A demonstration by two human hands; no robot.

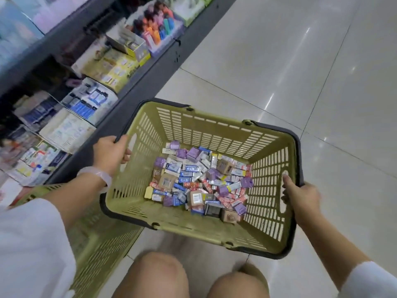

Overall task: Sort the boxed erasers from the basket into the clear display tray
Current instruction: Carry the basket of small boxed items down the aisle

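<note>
So the boxed erasers [198, 181] are all sitting in a loose heap on the bottom of the olive-green basket [214, 130], a jumble of purple, blue, white, red and brown little boxes, piled mostly toward the middle and the right side. The basket has slotted walls and a dark rim, and it's held tilted above the floor. The left hand [111, 153] grips the left rim, fingers [126, 157] curled over the edge and down the inside wall; there's a pale bracelet [96, 176] on that wrist. The right hand [298, 196] holds the right end, fingers wrapped around the rim by the handle slot.

Under the left arm there's a second green basket [94, 244] on the floor. Two bare knees [159, 276] show at the bottom edge. On the left runs a dark shelf [137, 82] stocked with stationery boxes, plus a tray of colourful markers [154, 26] further up. The shiny pale floor tiles [300, 72] fill the rest. Shelf stuff is pretty blurry, can't read any of it.
</note>
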